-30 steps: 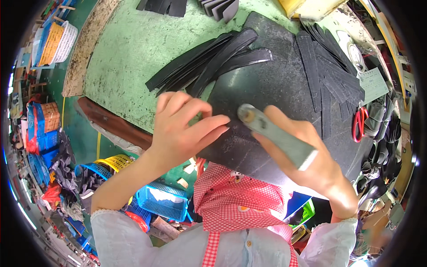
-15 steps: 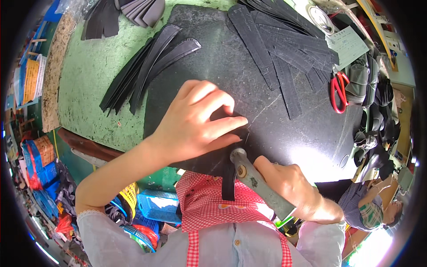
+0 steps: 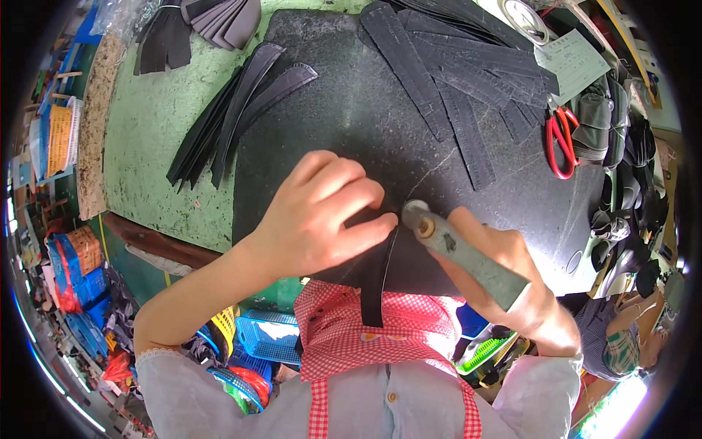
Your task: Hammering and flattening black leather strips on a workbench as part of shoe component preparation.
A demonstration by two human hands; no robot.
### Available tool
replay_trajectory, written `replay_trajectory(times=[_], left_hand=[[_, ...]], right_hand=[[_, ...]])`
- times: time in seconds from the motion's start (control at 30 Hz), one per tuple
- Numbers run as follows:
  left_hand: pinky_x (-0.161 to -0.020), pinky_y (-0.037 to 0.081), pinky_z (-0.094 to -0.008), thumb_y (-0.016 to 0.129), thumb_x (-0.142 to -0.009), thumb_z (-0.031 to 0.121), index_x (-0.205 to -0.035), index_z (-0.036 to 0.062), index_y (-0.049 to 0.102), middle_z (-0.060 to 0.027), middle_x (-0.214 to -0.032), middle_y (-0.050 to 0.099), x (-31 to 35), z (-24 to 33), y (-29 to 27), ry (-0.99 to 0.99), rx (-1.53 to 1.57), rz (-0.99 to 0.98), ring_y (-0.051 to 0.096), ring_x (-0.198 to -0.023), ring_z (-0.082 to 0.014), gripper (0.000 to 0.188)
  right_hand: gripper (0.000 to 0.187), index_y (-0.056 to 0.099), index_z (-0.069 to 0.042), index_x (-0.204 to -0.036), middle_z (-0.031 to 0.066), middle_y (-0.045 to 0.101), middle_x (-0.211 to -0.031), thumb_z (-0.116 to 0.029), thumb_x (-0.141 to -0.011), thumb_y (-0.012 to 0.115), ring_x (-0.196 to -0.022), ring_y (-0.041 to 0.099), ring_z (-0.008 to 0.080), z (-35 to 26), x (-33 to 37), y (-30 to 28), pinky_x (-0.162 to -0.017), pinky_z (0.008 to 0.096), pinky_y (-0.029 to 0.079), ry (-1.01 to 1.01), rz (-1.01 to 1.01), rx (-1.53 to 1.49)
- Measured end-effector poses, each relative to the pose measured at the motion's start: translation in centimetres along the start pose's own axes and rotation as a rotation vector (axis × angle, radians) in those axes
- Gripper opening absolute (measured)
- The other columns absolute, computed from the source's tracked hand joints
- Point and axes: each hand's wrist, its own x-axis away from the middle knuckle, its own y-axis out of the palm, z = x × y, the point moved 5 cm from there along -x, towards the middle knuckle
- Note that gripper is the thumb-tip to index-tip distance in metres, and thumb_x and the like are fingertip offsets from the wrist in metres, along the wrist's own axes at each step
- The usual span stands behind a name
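My left hand (image 3: pixel 314 219) rests on the black work mat (image 3: pixel 322 102), fingers curled and thumb and forefinger pinching the upper part of a narrow black strip (image 3: pixel 374 293). The strip's lower end hangs over the near edge, in front of the red checked apron (image 3: pixel 336 344). In my right hand (image 3: pixel 506 245) is a hammer (image 3: pixel 468 256) with a greyish, worn metal body. Its rounded end is just right of my left fingertips, close above or on the mat; I cannot tell whether it touches. My curled left fingers hide the far end of the strip.
Black strips lie piled (image 3: pixel 468 73) at the far right and bundled (image 3: pixel 227 110) at the left. Red-handled scissors (image 3: pixel 561 143) and a paper slip (image 3: pixel 574 66) are at the right. Blue baskets (image 3: pixel 267 336) stand below the table. Another person (image 3: pixel 614 336) is at the lower right.
The hammer and my right hand have moved away from the near edge and a little right. My left hand has stayed nearly in place, still pinching the strip.
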Motion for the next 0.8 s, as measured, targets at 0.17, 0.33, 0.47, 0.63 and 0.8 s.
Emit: replay_trajectory(times=[0.17, 0.33, 0.47, 0.63, 0.8], left_hand=[[-0.087, 0.045, -0.0424, 0.089, -0.063, 0.019, -0.094, 0.0226, 0.081, 0.0051, -0.094, 0.065, 0.3, -0.1, -0.6, -0.131, 0.027, 0.001, 0.058, -0.094, -0.0223, 0.032], [-0.087, 0.043, -0.0438, 0.090, -0.066, 0.021, -0.093, 0.0235, 0.081, 0.0057, -0.095, 0.065, 1.6, 0.5, -0.6, -0.126, -0.076, 0.025, 0.057, -0.095, -0.0232, 0.029], [-0.088, 0.042, -0.0447, 0.089, -0.068, 0.024, -0.097, 0.0243, 0.081, 0.0060, -0.096, 0.065, 1.5, 0.7, -1.3, -0.249, -0.132, 0.035, 0.057, -0.097, -0.0240, 0.030], [-0.090, 0.041, -0.0449, 0.089, -0.069, 0.024, -0.097, 0.0239, 0.081, 0.0065, -0.095, 0.065, 2.6, 1.6, -0.3, -0.192, -0.147, 0.085, 0.057, -0.098, -0.0237, 0.029], [-0.094, 0.039, -0.0453, 0.087, -0.073, 0.024, -0.094, 0.0242, 0.081, 0.0052, -0.103, 0.065, 2.3, 2.0, -1.2, -0.394, -0.211, 0.063, 0.055, -0.101, -0.0233, 0.023]], right_hand=[[0.013, 0.054, -0.003, -0.103, 0.0161, 0.065, -0.071, -0.013, -0.103, 0.063, -0.064, 0.070, 0.0371, -0.4, 0.0, 1.1, -0.057, 0.0494, 0.055, -0.028, -0.036, 0.082], [0.014, 0.055, -0.003, -0.106, 0.0185, 0.066, -0.076, -0.013, -0.101, 0.063, -0.070, 0.071, 0.0407, -0.3, -0.8, 0.1, -0.059, 0.0498, 0.055, -0.021, -0.022, 0.046], [0.015, 0.055, -0.003, -0.107, 0.0182, 0.066, -0.076, -0.013, -0.101, 0.063, -0.071, 0.071, 0.0397, -0.6, -0.7, 0.6, -0.059, 0.0502, 0.055, -0.064, -0.057, 0.042], [0.016, 0.055, -0.002, -0.108, 0.0183, 0.063, -0.074, -0.015, -0.103, 0.062, -0.070, 0.069, 0.0392, -0.9, -1.3, 0.5, -0.059, 0.0501, 0.054, -0.143, -0.065, 0.082], [0.016, 0.056, -0.002, -0.105, 0.0192, 0.063, -0.074, -0.017, -0.103, 0.063, -0.071, 0.069, 0.0407, -0.3, -0.9, 1.5, -0.060, 0.0506, 0.055, -0.067, -0.081, 0.062]])
